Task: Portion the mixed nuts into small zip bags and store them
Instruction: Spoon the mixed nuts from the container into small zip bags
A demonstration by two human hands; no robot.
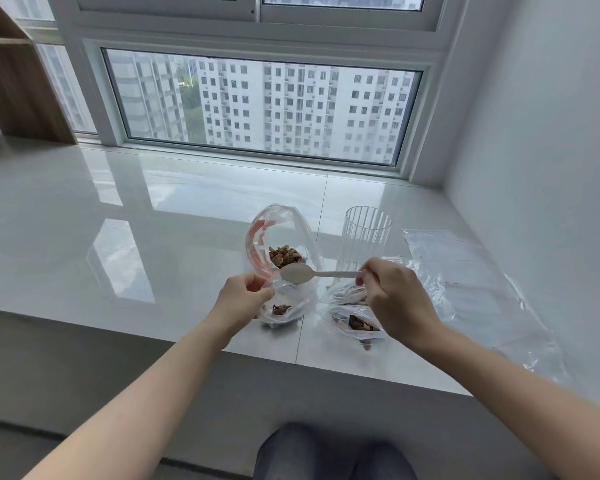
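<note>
— What sort of place is this?
— A flat, high up. The big window point(264, 105) at the far side looks out on tall apartment blocks point(291, 109).
— And the work surface?
— A wide, glossy tiled sill point(84, 220) under that window, like a bay seat. Plain white wall point(534, 133) on the right, a wooden shelf unit point(11, 74) far left.

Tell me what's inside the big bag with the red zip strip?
The big bag holds a small heap of mixed nuts at its bottom. The spoon bowl at its mouth covers the heap's near edge.
</note>
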